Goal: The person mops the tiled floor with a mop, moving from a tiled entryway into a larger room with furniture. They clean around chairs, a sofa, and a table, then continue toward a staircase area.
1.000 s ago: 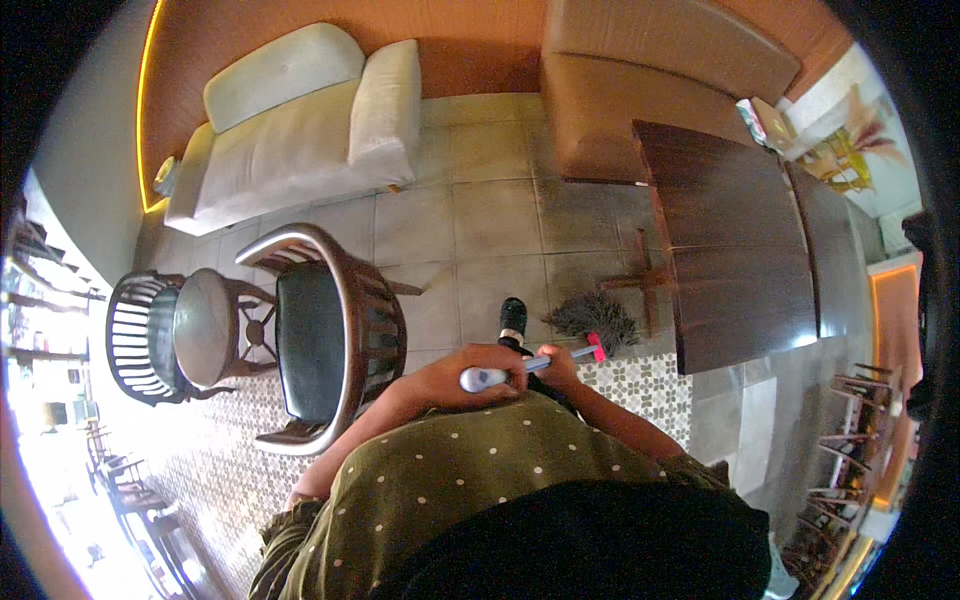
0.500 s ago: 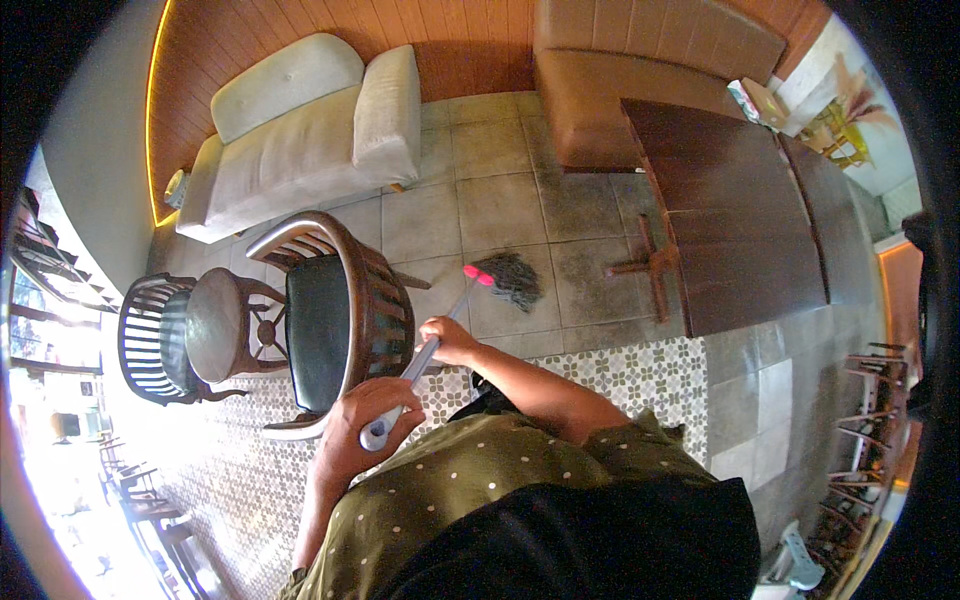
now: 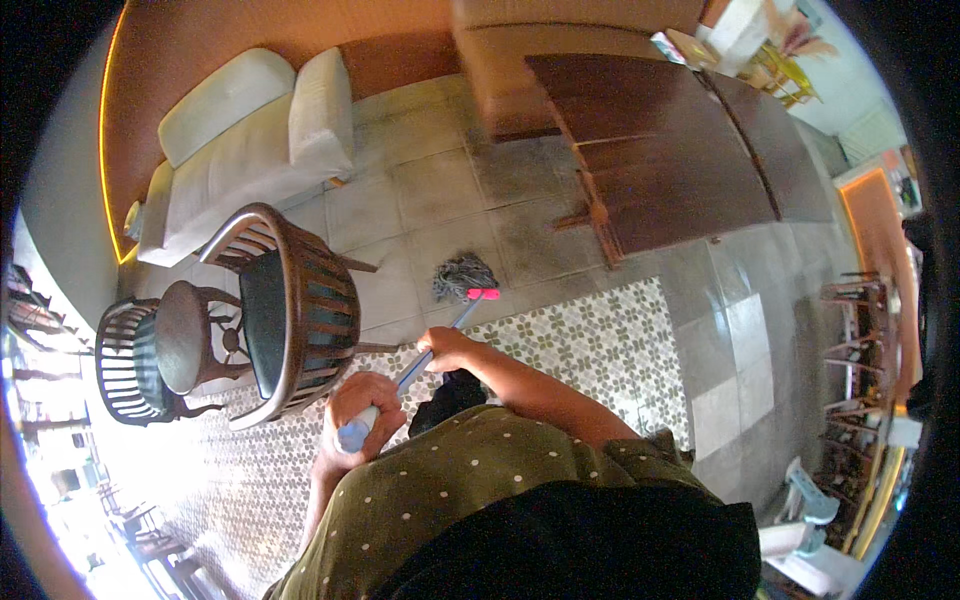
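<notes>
A mop point(image 3: 466, 275) with a grey string head and a pink clamp rests on the grey floor tiles ahead of me. Its pale handle runs back toward my body. My left hand point(image 3: 362, 408) is wrapped round the upper end of the handle, close to its rounded tip. Farther down the handle, my right hand point(image 3: 443, 349) grips it with closed fingers. The mop head lies near the border between the grey tiles and the patterned tiles, to the right of a wooden armchair's point(image 3: 300, 310) leg.
Left of me, a small round table point(image 3: 183, 337) stands between the armchair and another slatted chair point(image 3: 128, 360). A cream sofa point(image 3: 230, 150) is at the far left. Ahead right are a brown bench point(image 3: 500, 90) and a dark table point(image 3: 660, 150) on a wooden foot.
The mop head has swung round on the floor, its strings now lying left of the pink clamp. My view has turned rightward, and both hands keep their hold on the handle.
</notes>
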Motion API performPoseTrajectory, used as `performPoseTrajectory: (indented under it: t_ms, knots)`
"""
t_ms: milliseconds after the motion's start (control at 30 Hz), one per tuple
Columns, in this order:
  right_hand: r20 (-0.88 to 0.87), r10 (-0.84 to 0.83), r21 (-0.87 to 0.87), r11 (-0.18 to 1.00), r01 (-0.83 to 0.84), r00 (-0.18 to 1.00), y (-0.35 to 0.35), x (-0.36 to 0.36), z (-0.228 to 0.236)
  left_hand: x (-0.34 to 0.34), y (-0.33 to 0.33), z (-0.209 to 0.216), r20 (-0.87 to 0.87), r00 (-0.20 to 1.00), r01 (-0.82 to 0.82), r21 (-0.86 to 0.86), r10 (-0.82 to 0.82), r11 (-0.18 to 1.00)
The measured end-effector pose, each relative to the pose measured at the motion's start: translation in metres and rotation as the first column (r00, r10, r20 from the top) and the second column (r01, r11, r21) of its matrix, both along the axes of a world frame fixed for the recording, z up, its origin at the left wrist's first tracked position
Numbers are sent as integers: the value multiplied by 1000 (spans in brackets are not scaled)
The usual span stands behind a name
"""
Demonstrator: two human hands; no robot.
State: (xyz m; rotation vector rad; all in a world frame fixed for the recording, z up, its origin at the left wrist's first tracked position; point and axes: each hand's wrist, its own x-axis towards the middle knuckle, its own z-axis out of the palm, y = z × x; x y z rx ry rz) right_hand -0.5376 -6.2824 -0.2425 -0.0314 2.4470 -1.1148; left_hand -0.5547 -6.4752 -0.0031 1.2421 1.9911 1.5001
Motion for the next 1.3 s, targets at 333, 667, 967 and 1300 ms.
performPoseTrajectory:
  t_ms: [333,667,967,1300]
  knots:
    - [-40,-262,67,962,264,964,87,203,-40,112,55,-82,65,918,369,226,-392,902]
    - [-157,-490,-88,872,482,858,128,339,-142,177,63,-140,399,850,373,4,-344,928]
    - [-523,-476,145,768,624,707,40,242,-109,131,-6,-87,383,918,148,-106,-97,983]
    - [-347,-204,-422,905,42,915,-136,70,-43,115,-105,53,-123,966,-259,-392,229,883]
